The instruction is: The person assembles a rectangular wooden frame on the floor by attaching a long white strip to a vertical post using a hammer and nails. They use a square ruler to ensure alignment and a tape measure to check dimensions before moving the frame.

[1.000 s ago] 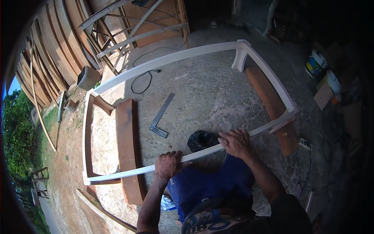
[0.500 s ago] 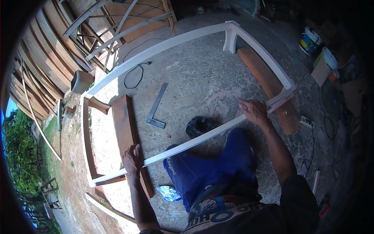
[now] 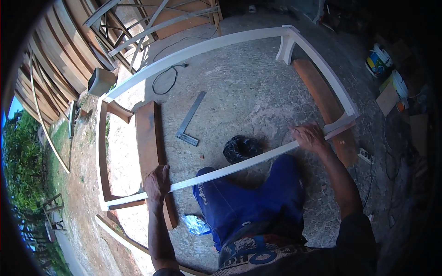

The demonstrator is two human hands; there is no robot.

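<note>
A long rectangular wooden frame (image 3: 216,43), painted white, rests across two thick brown timber blocks, the left one (image 3: 148,133) in sunlight and the right one (image 3: 322,94) in shade. Curved brackets brace its corners. My left hand (image 3: 157,182) is closed round the near rail, above the left block. Toward the rail's right end, my right hand (image 3: 311,137) also grips it, fingers bent over the far side. My knees, in blue trousers, are beneath this rail. Inside the frame, a metal try square (image 3: 189,122) and a black plastic bag (image 3: 240,149) lie on the concrete.
A black cable (image 3: 172,83) loops on the floor near the far rail. Long boards (image 3: 60,60) lean at the upper left. Paint buckets (image 3: 379,60) stand at the far right, above a power strip (image 3: 364,155). A blue-and-white plastic packet (image 3: 195,225) lies near my left knee.
The whole view has turned slightly, so the frame's right end sits lower and further right. Both hands keep about the same places on the near rail.
</note>
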